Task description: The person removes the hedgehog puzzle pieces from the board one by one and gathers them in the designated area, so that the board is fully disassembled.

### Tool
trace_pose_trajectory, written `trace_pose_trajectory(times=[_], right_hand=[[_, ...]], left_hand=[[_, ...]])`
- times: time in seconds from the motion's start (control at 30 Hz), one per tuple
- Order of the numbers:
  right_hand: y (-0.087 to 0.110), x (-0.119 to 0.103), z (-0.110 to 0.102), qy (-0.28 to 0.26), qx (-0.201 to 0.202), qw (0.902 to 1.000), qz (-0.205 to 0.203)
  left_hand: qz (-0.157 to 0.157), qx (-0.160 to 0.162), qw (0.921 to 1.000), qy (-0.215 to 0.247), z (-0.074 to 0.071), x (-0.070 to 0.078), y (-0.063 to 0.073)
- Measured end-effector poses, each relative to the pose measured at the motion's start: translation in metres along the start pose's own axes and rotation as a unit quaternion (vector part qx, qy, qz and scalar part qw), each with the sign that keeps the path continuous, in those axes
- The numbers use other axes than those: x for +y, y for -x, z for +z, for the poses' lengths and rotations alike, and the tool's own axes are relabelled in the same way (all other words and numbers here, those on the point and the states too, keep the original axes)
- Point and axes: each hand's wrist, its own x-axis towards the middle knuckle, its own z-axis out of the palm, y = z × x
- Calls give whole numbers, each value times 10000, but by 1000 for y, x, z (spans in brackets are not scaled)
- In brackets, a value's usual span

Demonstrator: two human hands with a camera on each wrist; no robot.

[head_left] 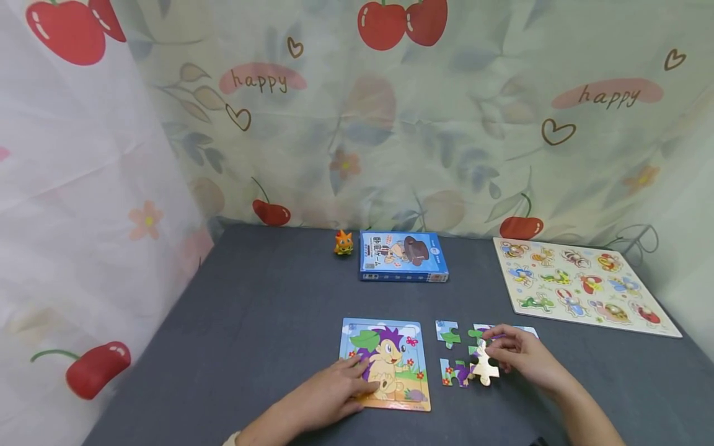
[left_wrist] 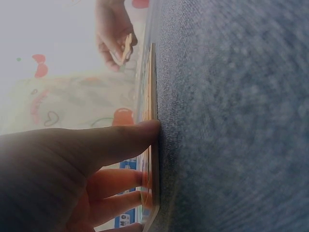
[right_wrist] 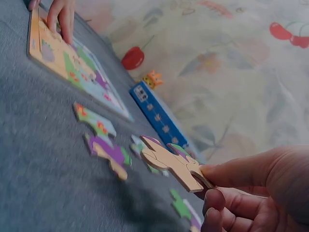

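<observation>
My left hand [head_left: 329, 393] rests on a square hedgehog jigsaw puzzle [head_left: 413, 395], fingers on its picture and thumb at its near edge in the left wrist view. To the right, my right hand [head_left: 524, 358] pinches a jigsaw piece [right_wrist: 171, 166] between thumb and fingers, above the table. This piece is mostly tan, with purple and green parts. Beneath and beside it lie several loose pieces, including a blue-and-green corner piece [head_left: 447, 332] and a piece with red flowers [right_wrist: 96, 121]. My right hand partly hides others in the head view.
Behind the puzzle lies a blue box [head_left: 403, 257], with a small orange toy figure [head_left: 343, 243] to its left. A white board of insect pictures [head_left: 586, 282] lies at the back right. Printed cloth [head_left: 312, 142] hangs along the dark table's [head_left: 256, 310] back edge.
</observation>
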Motion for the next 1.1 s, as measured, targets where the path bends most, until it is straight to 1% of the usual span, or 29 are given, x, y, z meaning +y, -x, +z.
trace_pose_trajectory(times=[0.1,0.33,0.57,0.87,1.1], right_hand=[[3,5,-3,117,55,9999,7],[9,15,-9,295,169,9990,273],[12,26,-14,258,11,9993,281],[12,31,-10,273,279,9984,414],[12,32,-10,221,398,9984,333]], left_hand=[[6,-16,10000,-2,0,0,0],[-15,-53,10000,16,0,0,-2],[-12,-83,10000,39,0,1,-1],[-6,-70,10000,0,0,-1,-1],[57,9,9999,-95,0,0,-1]])
